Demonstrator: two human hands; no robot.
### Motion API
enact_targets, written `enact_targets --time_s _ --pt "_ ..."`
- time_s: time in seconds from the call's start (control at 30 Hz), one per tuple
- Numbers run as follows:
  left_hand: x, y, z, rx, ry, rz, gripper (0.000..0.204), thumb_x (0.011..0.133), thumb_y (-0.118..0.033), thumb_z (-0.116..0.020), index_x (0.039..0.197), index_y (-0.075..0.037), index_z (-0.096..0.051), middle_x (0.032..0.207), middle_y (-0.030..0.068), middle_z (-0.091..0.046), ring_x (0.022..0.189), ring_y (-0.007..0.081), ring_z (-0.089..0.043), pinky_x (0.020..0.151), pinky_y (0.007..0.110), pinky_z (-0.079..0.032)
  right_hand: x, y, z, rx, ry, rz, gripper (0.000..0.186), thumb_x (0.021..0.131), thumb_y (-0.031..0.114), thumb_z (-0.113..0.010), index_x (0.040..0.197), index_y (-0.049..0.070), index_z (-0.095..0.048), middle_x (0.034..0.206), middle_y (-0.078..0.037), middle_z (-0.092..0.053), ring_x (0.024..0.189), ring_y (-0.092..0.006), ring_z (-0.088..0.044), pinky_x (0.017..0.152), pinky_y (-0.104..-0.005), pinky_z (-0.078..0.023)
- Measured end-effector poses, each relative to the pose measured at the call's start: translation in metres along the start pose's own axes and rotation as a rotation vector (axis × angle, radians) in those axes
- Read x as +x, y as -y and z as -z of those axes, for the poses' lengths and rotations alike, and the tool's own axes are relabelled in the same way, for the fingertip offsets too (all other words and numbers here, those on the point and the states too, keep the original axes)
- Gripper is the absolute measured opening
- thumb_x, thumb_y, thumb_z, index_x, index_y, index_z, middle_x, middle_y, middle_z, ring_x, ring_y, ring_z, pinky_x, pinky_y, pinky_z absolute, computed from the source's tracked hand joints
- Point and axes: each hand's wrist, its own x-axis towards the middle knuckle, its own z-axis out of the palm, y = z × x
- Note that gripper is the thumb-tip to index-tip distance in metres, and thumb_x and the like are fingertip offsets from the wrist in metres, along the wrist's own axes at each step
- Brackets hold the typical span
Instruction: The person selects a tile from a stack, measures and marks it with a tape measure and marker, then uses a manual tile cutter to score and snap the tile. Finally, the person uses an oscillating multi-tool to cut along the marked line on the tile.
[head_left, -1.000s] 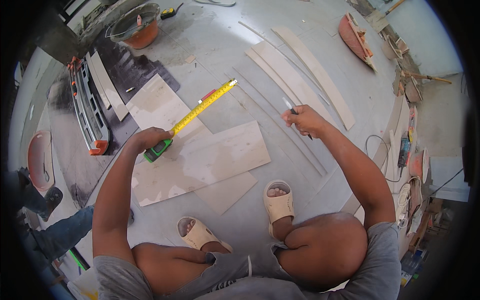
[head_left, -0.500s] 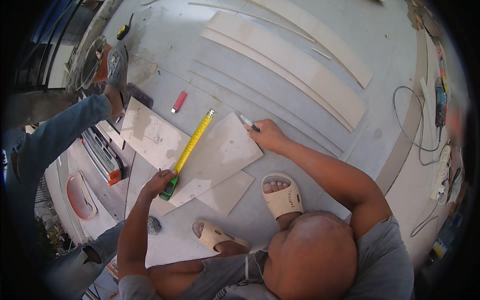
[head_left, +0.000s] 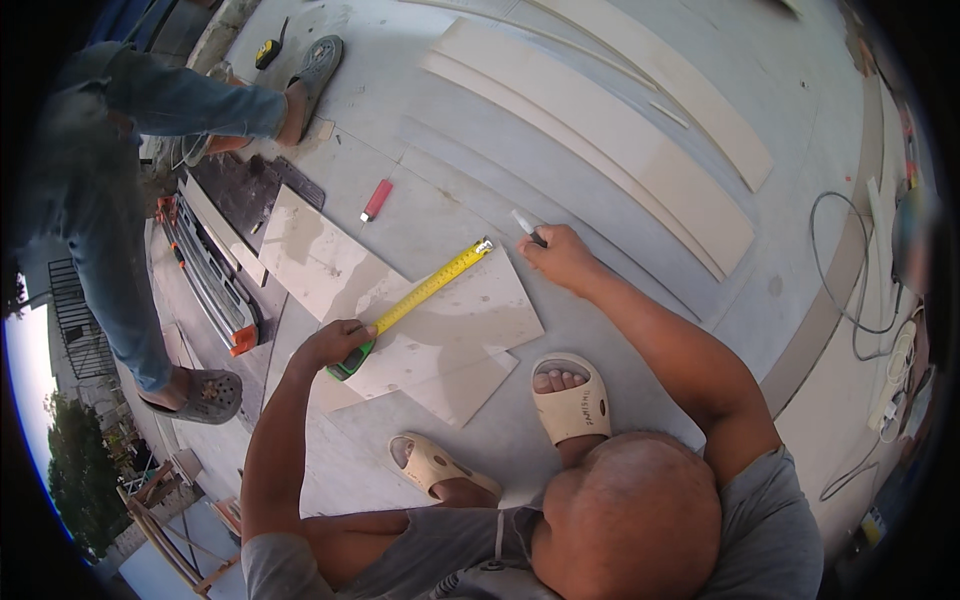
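Observation:
My left hand is closed round the green and black case of a tape measure. Its yellow blade runs out across a light beige tile, and the metal hook is near the tile's far edge. The pale tile has darker, damp-looking patches and overlaps other tile pieces. Pinched in my right hand is a white and black marker, its white end pointing up and left. That hand is just beyond the tile's right corner, apart from the blade.
Long beige strips lie at the far right. A small pink-red object rests beyond the tiles. To the left are a manual tile cutter and another person's legs. A second tape measure lies far left; a cable loops at right.
The tape blade has swung to a lower slant across the tile, its hook shifting right. The other person has stepped, both feet now placed differently on the left. The view has shifted slightly.

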Motion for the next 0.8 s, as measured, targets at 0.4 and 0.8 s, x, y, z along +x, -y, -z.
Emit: enact_targets --time_s 0.4,0.8 --pt "0.016 -0.029 0.036 0.28 -0.06 -0.033 0.063 0.088 -0.062 -0.053 0.117 -0.008 -0.068 0.1 0.0164 -0.07 0.09 0.0268 -0.066 0.082 0.038 -0.051 -0.015 -0.004 0.015 0.038 -0.062 -0.073 0.024 0.089 0.025 -0.065 0.091 0.001 -0.068 0.069 -0.004 -0.061 0.061 -0.0122 -0.055 0.057 -0.0299 -0.043" --pt "0.008 -0.011 -0.002 0.238 0.066 -0.057 0.059 0.089 -0.059 -0.055 0.117 -0.009 -0.07 0.101 0.0135 -0.071 0.091 0.0243 -0.065 0.084 0.038 -0.05 -0.029 0.014 0.013 0.081 -0.044 -0.105 0.019 0.092 0.02 -0.061 0.092 0.001 -0.064 0.068 -0.003 -0.056 0.045 -0.0072 -0.041 0.039 -0.0263 -0.031"
